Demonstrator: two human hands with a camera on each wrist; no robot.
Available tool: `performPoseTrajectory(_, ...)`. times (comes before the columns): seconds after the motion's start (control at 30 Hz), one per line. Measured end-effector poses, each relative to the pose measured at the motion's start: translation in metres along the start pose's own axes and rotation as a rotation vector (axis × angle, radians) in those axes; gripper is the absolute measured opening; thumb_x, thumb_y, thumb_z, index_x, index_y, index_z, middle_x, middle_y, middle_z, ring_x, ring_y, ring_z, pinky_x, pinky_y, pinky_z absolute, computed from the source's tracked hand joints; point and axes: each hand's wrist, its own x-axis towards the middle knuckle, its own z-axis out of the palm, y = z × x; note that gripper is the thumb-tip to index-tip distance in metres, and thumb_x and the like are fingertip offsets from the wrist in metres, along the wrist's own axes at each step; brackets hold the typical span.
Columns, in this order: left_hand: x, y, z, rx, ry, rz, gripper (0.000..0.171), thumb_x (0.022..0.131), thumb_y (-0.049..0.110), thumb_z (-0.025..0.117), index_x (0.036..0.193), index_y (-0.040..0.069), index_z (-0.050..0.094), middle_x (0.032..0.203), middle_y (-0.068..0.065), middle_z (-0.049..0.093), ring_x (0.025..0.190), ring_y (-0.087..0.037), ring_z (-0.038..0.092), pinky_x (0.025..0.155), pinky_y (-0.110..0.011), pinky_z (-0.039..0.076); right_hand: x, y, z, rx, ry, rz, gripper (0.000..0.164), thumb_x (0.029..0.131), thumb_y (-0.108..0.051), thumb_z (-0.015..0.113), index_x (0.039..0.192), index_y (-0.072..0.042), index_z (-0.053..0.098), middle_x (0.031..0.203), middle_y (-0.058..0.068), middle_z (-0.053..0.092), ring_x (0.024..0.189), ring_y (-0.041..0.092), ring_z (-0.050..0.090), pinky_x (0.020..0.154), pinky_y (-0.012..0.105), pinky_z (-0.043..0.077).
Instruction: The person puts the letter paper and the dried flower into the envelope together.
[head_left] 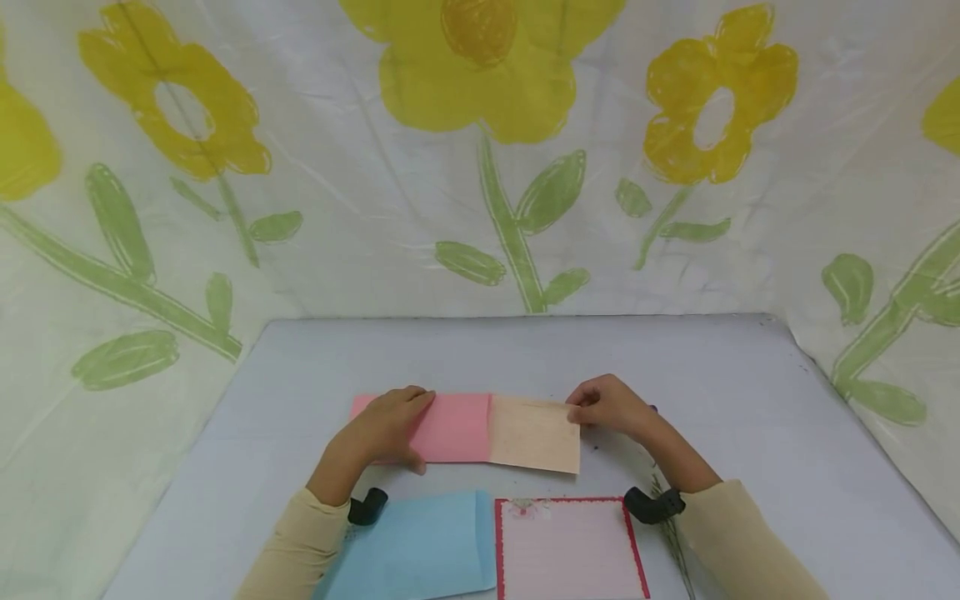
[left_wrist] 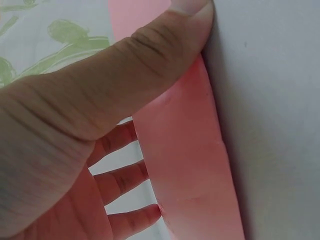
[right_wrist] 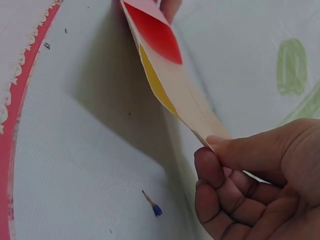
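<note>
At twelve o'clock from the blue envelope point(head_left: 427, 542), the left hand point(head_left: 386, 427) grips the pink envelope point(head_left: 457, 429), apparently to steady it; the right hand point(head_left: 611, 407) pinches the beige paper point(head_left: 532, 433) at its two o'clock corner.

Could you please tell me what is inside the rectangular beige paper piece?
Through an edge gap in the rectangular beige paper piece, a yellow surface shows; the rest is covered, so I cannot tell more.

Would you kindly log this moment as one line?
left hand: holding pink envelope; right hand: pinching beige paper by edge; also on table: blue envelope, red-bordered sheet
</note>
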Motion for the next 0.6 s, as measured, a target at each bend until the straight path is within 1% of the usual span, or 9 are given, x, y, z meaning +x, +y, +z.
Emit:
performPoseTrajectory(0.1, 0.001, 0.0, 0.001, 0.01, 0.0, -0.008, 0.1, 0.055, 0.04, 0.085, 0.137, 0.007, 0.038, 0.136, -0.009, 0.038, 0.125, -0.027, 0.034, 0.1, -0.042, 0.028, 0.001, -0.002, 0.001, 0.015, -0.011, -0.023, 0.013, 0.078, -0.007, 0.069, 0.088, 0.001, 0.068, 0.072, 0.005, 0.063, 0.063, 0.02, 0.055, 0.057, 0.035, 0.048)
performPoseTrajectory(0.2, 0.0, 0.0, 0.002, 0.01, 0.002, -0.005, 0.099, 0.055, 0.039, 0.085, 0.137, 0.007, 0.039, 0.136, -0.01, 0.039, 0.124, -0.028, 0.034, 0.1, -0.042, 0.028, 0.002, -0.004, 0.002, 0.027, -0.016, -0.028, 0.014, 0.077, -0.006, 0.069, 0.089, 0.002, 0.067, 0.072, 0.006, 0.063, 0.063, 0.02, 0.056, 0.057, 0.036, 0.048)
performPoseTrajectory(0.43, 0.0, 0.001, 0.0, 0.005, -0.011, 0.006, 0.098, 0.056, 0.038, 0.085, 0.136, 0.006, 0.039, 0.136, -0.01, 0.038, 0.124, -0.029, 0.034, 0.1, -0.043, 0.027, 0.007, -0.007, 0.006, 0.032, -0.002, -0.007, 0.015, 0.076, -0.007, 0.07, 0.089, 0.001, 0.068, 0.073, 0.005, 0.063, 0.062, 0.018, 0.055, 0.056, 0.034, 0.048)
performPoseTrajectory(0.6, 0.0, 0.001, 0.0, 0.003, -0.012, 0.0, 0.098, 0.056, 0.037, 0.085, 0.137, 0.006, 0.038, 0.136, -0.01, 0.038, 0.125, -0.029, 0.033, 0.1, -0.043, 0.027, 0.011, -0.007, 0.008, 0.025, 0.043, 0.026, 0.018, 0.076, -0.011, 0.072, 0.091, -0.003, 0.067, 0.071, 0.004, 0.059, 0.061, 0.016, 0.053, 0.054, 0.03, 0.046)
